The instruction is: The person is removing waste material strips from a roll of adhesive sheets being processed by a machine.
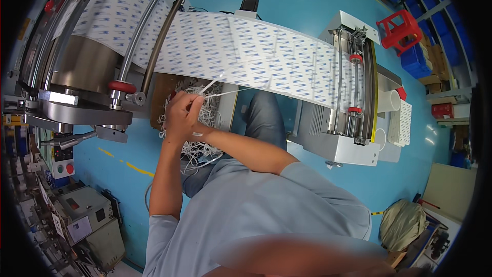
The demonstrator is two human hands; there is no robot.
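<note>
My left hand [177, 114] and my right hand [195, 115] are close together, overlapping, left of the middle and just below the near edge of a long printed white sheet [205, 41]. Both hands are closed. Narrow white strips [221, 94] run from them up and to the right toward the sheet's edge. The left hand looks curled round the strips; the right hand's fingers are partly hidden, but it seems to grip them too. Below and behind the hands lies a tangled heap of white strips [202, 150], part of it in a brown box [160, 92].
The sheet stretches between a roller machine [87, 66] with red-collared metal bars on the left and a smaller roller unit [328, 136] on the right. A red stool [400, 30] and blue bins [414, 60] stand at the far right. My knee [265, 115] is under the sheet.
</note>
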